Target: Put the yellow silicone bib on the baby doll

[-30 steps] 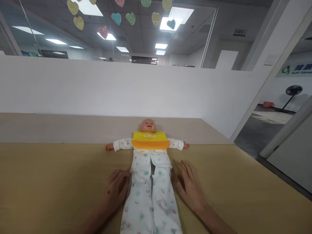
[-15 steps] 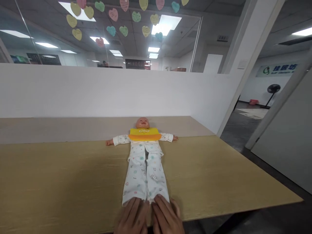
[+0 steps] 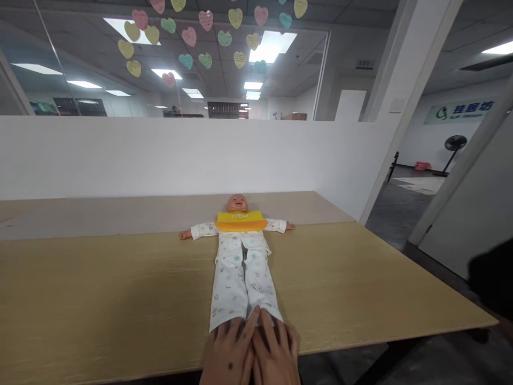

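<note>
On the table lies a baby doll (image 3: 238,202) on its back, arms stretched sideways and head away from me. It wears a white printed top and white printed trousers (image 3: 230,283), with a yellow and orange bib (image 3: 240,221) across its chest. At the trouser hems, my left hand (image 3: 229,353) rests on the near leg ends with fingers stretched out. Close beside it, my right hand (image 3: 277,350) touches the other hem, its fingers also extended. The two hands meet in the middle and hide the doll's feet.
The wooden table (image 3: 360,283) ends at a near edge and a right corner. Behind it stands a low white wall (image 3: 180,155) with glass bearing heart-shaped notes. A dark, blurred shape (image 3: 492,272) enters at the right edge. A fan (image 3: 456,143) stands beyond the doorway.
My fingers have straightened and spread over the trouser hems, where they were bent before. The trouser legs lie slightly shifted. A dark shape has appeared at the right edge.
</note>
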`<state>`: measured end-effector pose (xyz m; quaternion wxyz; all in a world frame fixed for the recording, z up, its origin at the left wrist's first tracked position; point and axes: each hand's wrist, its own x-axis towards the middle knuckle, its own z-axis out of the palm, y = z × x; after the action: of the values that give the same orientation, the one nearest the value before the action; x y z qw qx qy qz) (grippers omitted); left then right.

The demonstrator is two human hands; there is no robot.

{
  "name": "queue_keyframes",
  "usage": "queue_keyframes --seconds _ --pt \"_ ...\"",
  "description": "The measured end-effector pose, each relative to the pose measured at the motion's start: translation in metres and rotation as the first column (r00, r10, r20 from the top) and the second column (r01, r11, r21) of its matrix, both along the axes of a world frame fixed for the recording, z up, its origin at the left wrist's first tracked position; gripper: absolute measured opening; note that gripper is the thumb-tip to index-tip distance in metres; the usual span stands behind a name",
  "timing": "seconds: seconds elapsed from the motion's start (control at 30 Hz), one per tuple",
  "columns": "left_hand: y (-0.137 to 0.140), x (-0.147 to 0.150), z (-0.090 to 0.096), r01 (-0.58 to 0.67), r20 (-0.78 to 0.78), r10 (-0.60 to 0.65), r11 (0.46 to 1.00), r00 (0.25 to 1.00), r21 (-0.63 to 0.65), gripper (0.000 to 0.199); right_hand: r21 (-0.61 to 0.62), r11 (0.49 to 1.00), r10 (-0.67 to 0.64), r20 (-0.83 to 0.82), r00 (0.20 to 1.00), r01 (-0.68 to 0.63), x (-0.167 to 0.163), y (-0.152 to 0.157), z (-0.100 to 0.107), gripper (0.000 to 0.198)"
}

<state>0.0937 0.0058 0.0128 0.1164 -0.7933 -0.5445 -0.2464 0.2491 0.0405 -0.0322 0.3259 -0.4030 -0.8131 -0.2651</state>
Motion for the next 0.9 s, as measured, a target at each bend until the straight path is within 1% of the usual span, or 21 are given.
queue_keyframes --seconds 0.07,0.17,0.2,0.27,0.33,0.37,0.4,0.47,0.5,0.57,0.6,0.63,0.67,0.7,0.73,0.77,0.8,0.87,0.9 --pt "-0.001 0.002 0.001 -0.015 0.02 0.015 1.0 1.0 -0.008 0.077 0.029 0.999 -0.016 0.0 1.0 0.016 0.0 0.0 0.0 0.05" --pt "-0.002 0.007 0.001 -0.039 0.031 0.04 0.999 0.999 -0.009 0.078 0.073 0.997 -0.006 0.013 1.0 0.005 -0.003 -0.002 0.0 0.053" --pt "-0.002 0.008 0.001 -0.043 0.041 0.043 0.999 0.998 -0.012 0.077 0.061 0.998 -0.017 -0.007 1.0 0.018 -0.005 -0.003 0.001 0.052" --pt "-0.005 0.008 -0.002 -0.021 0.088 0.023 1.0 0.996 -0.019 0.072 -0.003 0.998 -0.057 -0.079 0.995 0.057 -0.009 -0.004 0.003 0.048" --pt "-0.009 0.004 -0.005 0.024 0.193 -0.02 0.999 0.981 -0.02 0.062 -0.045 0.997 -0.063 -0.138 0.989 0.057 -0.011 -0.005 0.005 0.041" --pt "-0.012 0.0 -0.006 0.036 0.271 -0.029 0.999 0.962 -0.021 0.056 -0.037 0.999 -0.033 -0.151 0.988 0.028 -0.01 -0.005 0.006 0.039" --pt "-0.013 -0.007 -0.007 0.032 0.361 -0.018 0.999 0.932 -0.032 0.049 -0.018 1.0 0.019 -0.153 0.988 -0.022 -0.008 -0.005 0.006 0.037" --pt "-0.01 -0.024 -0.003 -0.027 0.55 0.07 0.996 0.832 -0.086 0.035 0.002 0.989 0.144 -0.179 0.973 -0.146 0.002 -0.005 0.009 0.034" --pt "-0.004 -0.034 0.0 -0.063 0.626 0.138 0.988 0.768 -0.141 0.03 -0.01 0.977 0.204 -0.222 0.954 -0.211 0.007 -0.006 0.011 0.033" --pt "0.017 -0.056 0.01 -0.127 0.721 0.266 0.962 0.64 -0.243 0.028 -0.094 0.944 0.266 -0.354 0.896 -0.317 0.02 -0.005 0.021 0.028" --pt "0.032 -0.066 0.014 -0.145 0.734 0.305 0.95 0.607 -0.276 0.027 -0.159 0.923 0.257 -0.424 0.868 -0.35 0.025 -0.002 0.028 0.025" --pt "0.048 -0.075 0.018 -0.197 0.733 0.347 0.937 0.585 -0.287 0.025 -0.242 0.897 0.219 -0.484 0.847 -0.37 0.03 0.005 0.037 0.023" --pt "0.066 -0.082 0.021 -0.25 0.719 0.392 0.92 0.573 -0.303 0.023 -0.344 0.869 0.133 -0.531 0.837 -0.357 0.033 0.015 0.046 0.022" --pt "0.083 -0.089 0.023 -0.272 0.678 0.43 0.903 0.596 -0.333 0.02 -0.438 0.831 0.05 -0.554 0.831 -0.342 0.034 0.029 0.055 0.023" --pt "0.099 -0.093 0.024 -0.284 0.617 0.46 0.886 0.639 -0.366 0.02 -0.525 0.783 -0.007 -0.544 0.839 -0.334 0.034 0.047 0.063 0.023" --pt "0.112 -0.096 0.024 -0.297 0.545 0.488 0.865 0.682 -0.404 0.022 -0.595 0.747 -0.061 -0.506 0.861 -0.297 0.032 0.068 0.07 0.025" --pt "0.123 -0.098 0.025 -0.313 0.47 0.513 0.841 0.718 -0.44 0.025 -0.646 0.731 -0.124 -0.442 0.888 -0.219 0.028 0.09 0.075 0.031" --pt "0.138 -0.098 0.027 -0.336 0.357 0.536 0.805 0.765 -0.489 0.031 -0.727 0.686 -0.234 -0.268 0.935 -0.037 0.019 0.132 0.081 0.04" --pt "0.142 -0.097 0.029 -0.339 0.323 0.537 0.794 0.779 -0.504 0.032 -0.75 0.661 -0.254 -0.194 0.948 0.024 0.013 0.149 0.082 0.041"
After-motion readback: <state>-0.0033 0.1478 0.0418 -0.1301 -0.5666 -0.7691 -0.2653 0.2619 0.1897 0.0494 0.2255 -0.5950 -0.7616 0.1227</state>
